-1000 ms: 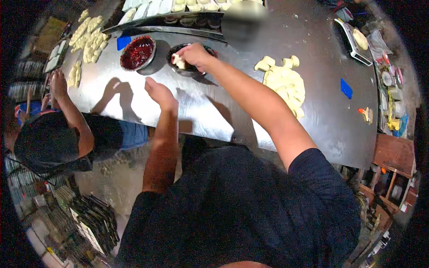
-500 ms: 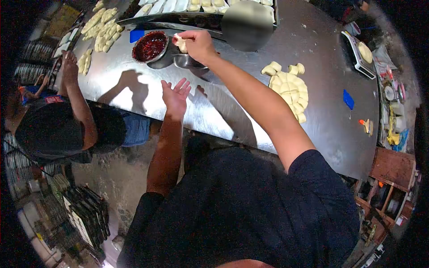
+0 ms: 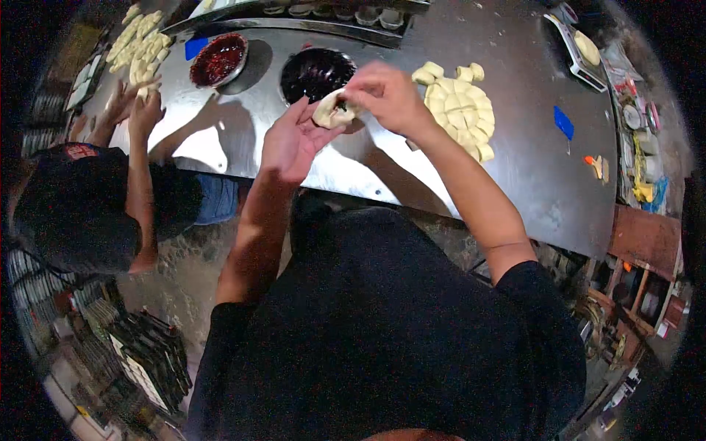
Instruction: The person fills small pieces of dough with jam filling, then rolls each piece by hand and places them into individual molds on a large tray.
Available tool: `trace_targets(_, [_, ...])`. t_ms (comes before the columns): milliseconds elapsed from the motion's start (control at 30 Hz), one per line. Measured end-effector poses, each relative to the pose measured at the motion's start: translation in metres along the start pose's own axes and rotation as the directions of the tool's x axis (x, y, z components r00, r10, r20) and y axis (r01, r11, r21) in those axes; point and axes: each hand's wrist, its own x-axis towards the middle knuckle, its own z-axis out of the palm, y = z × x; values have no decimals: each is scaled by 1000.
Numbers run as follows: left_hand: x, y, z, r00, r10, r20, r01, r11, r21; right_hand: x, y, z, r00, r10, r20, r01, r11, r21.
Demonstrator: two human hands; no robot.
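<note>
A flattened piece of dough (image 3: 323,116) with a dark spot in its hollow rests on the fingers of my left hand (image 3: 288,147), palm up. The fingers of my right hand (image 3: 393,99) are closed at the dough's right edge; the fingertips blur slightly. Just behind the dough stands a metal bowl of dark purple filling (image 3: 312,72). Farther left is a metal bowl of red jam (image 3: 220,59). To the right of my right hand lies a round of cut dough pieces (image 3: 462,106), with a few loose ones around it.
A co-worker (image 3: 81,198) stands at the left, hands over more dough pieces (image 3: 140,40). A blue scraper (image 3: 564,123) and a scale (image 3: 577,55) bearing dough lie on the right. A tray rack (image 3: 309,26) of cups borders the table's back. Blue plastic (image 3: 195,48) lies beside the jam bowl.
My right hand has come right and down from beside the bowls to my left hand. The dough now lies on the left fingers, which were empty. My view has shifted.
</note>
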Motion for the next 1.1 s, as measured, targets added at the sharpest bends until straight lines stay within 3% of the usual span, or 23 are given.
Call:
trace_targets(33, [-6, 0, 12, 1000, -2, -21, 0, 996, -86, -3, -3, -6, 886, -450, -109, 277, 705, -653])
trace_targets(133, [-5, -2, 40, 998, 41, 50, -36, 995, -88, -33, -19, 2, 890, -434, -140, 282, 765, -579])
trace_targets(167, [-7, 3, 43, 987, 25, 162, -21, 999, -24, -48, -32, 9, 891, -445, -93, 335, 781, -528])
trace_targets(200, [-11, 2, 50, 992, 114, 47, -117, 992, 45, -56, -43, 12, 843, -517, -147, 399, 785, -474])
trace_targets(300, [-23, 1, 79, 974, 225, -2, -224, 970, 91, -59, -57, -5, 768, -570, -291, 342, 749, -567])
trace_targets(367, [-27, -8, 88, 958, 263, 113, -283, 931, 231, -54, -52, -13, 951, -93, -294, 25, 974, -226])
trace_targets(400, [-25, -10, 91, 986, 153, 60, -163, 957, 239, -57, -50, -15, 946, -97, -309, 26, 974, -227])
trace_targets(433, [-12, -12, 74, 957, 65, 283, -78, 996, 36, -60, -47, -15, 895, -271, -355, 143, 927, -346])
trace_targets(467, [-7, -7, 68, 866, 21, 499, 59, 988, -144, -63, -43, -14, 818, -437, -374, 242, 851, -465])
trace_targets(500, [-4, -11, 65, 865, 22, 502, 58, 988, -142, -63, -40, -12, 729, -627, -274, 361, 693, -625])
trace_targets(567, [-22, -8, 83, 970, 187, 158, -229, 920, 318, -78, -35, -6, 776, -580, -247, 417, 766, -490])
trace_targets(600, [-24, -9, 80, 970, 189, 153, -229, 920, 318, -85, -23, -8, 806, -533, -256, 431, 826, -363])
trace_targets(667, [-26, -14, 68, 973, 15, 230, -112, 904, 412, -91, -44, -17, 824, -322, -466, 158, 921, -357])
trace_targets(700, [-18, -26, 54, 952, -63, 301, -88, 882, 463, -82, -38, -13, 811, -367, -456, 169, 893, -418])
trace_targets(733, [-15, -44, 50, 923, -118, 366, -69, 886, 459, -85, -28, -6, 895, -302, -328, 149, 897, -417])
trace_targets(800, [12, -78, 12, 809, -485, 331, 347, 850, 396, -107, 20, -5, 967, -208, -144, 130, 897, -422])
trace_targets(833, [22, -85, -6, 803, -495, 331, 353, 844, 404, -124, 47, -2, 969, -125, -212, 47, 940, -339])
trace_targets(867, [32, -87, -25, 884, -425, 195, 321, 854, 410, -138, 70, 3, 968, -123, -218, 42, 939, -341])
trace_targets(900, [43, -89, -43, 939, -339, 55, 287, 862, 418, -152, 91, 9, 957, -80, -278, -77, 855, -513])
trace_targets(933, [56, -91, -62, 983, -172, 62, 151, 954, 261, -164, 108, 14, 938, -44, -343, -204, 730, -652])
trace_targets(1000, [75, -83, -81, 999, -22, -47, 28, 993, 114, -165, 127, 47, 978, -88, -186, -78, 679, -730])
trace_targets(1067, [77, -82, -76, 999, 8, -33, -3, 990, 140, -133, 115, 62, 999, -30, 28, 41, 689, -723])
trace_targets(1100, [78, -83, -69, 998, 56, -20, -52, 986, 158, -116, 125, 62, 979, -193, 61, 182, 708, -682])
